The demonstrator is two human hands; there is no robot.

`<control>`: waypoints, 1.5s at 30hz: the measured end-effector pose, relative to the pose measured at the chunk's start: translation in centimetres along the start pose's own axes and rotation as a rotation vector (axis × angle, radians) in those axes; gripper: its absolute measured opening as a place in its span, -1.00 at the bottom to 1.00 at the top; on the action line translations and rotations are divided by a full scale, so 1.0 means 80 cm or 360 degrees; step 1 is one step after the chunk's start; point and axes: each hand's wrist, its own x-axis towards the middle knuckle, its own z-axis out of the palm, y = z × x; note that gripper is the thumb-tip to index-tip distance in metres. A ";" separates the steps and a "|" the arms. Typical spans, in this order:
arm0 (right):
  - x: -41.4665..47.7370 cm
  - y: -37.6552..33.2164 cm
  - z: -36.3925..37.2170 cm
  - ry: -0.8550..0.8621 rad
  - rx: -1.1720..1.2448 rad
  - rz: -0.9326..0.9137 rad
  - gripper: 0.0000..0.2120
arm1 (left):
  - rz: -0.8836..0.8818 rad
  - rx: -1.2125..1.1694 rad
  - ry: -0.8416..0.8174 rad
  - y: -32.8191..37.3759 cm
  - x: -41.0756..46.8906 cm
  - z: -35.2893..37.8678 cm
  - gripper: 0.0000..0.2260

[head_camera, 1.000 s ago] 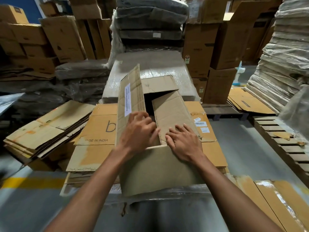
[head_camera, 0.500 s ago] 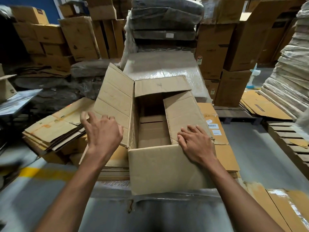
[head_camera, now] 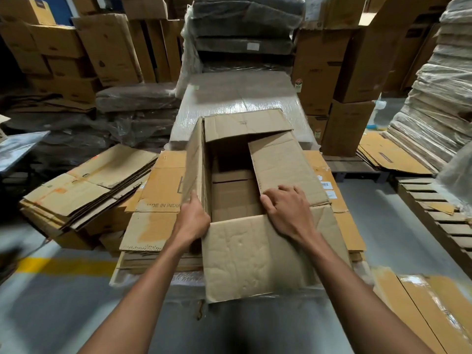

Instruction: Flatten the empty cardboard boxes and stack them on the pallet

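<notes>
An open brown cardboard box (head_camera: pixel 255 256) stands on a stack of flattened boxes (head_camera: pixel 153 226) in front of me. Its left flap stands nearly upright, the far flap lies back, and the right flap folds inward over the opening. My left hand (head_camera: pixel 192 218) grips the lower edge of the left flap at the box's near left corner. My right hand (head_camera: pixel 286 208) holds the near edge of the right flap, fingers curled over it. The near flap hangs down towards me. The box's inside looks empty.
A second pile of flattened boxes (head_camera: pixel 84 190) lies to the left. A shrink-wrapped stack (head_camera: pixel 240 98) stands behind the box. A bare wooden pallet (head_camera: pixel 439 215) sits at the right, flat cardboard sheets (head_camera: pixel 434 310) at the lower right. Tall cartons (head_camera: pixel 357 60) crowd the back.
My left hand swung the left flap outward, then the flap came back up nearly upright, with my left hand now at its base. My right hand stays on the right flap.
</notes>
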 end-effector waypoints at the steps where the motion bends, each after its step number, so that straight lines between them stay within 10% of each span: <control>1: 0.005 -0.018 0.005 -0.0031 0.0075 0.0002 -0.65 | -0.0005 -0.0080 0.0007 -0.004 0.002 0.002 -0.37; 9: 0.066 -0.187 0.043 -0.0568 0.0831 0.0339 -0.55 | 0.0119 -0.0387 0.0057 -0.024 -0.010 -0.003 -0.75; 19: 0.097 -0.235 0.029 -0.0539 0.0327 0.0247 -0.85 | 0.0383 -0.0933 -0.0195 -0.078 0.004 -0.028 -0.43; 23: 0.120 -0.239 -0.008 -0.0520 0.0182 0.0097 -0.95 | 0.0567 -0.0714 0.0008 -0.056 0.034 -0.040 -0.60; 32: 0.086 -0.124 -0.068 -0.0400 -0.0373 -0.0041 -0.78 | 0.1019 0.0185 0.0362 -0.020 0.113 -0.046 -0.26; 45: -0.012 0.105 -0.098 -0.0153 -0.0766 0.0120 -0.82 | 0.1463 0.0511 0.0408 0.049 0.034 0.043 -0.73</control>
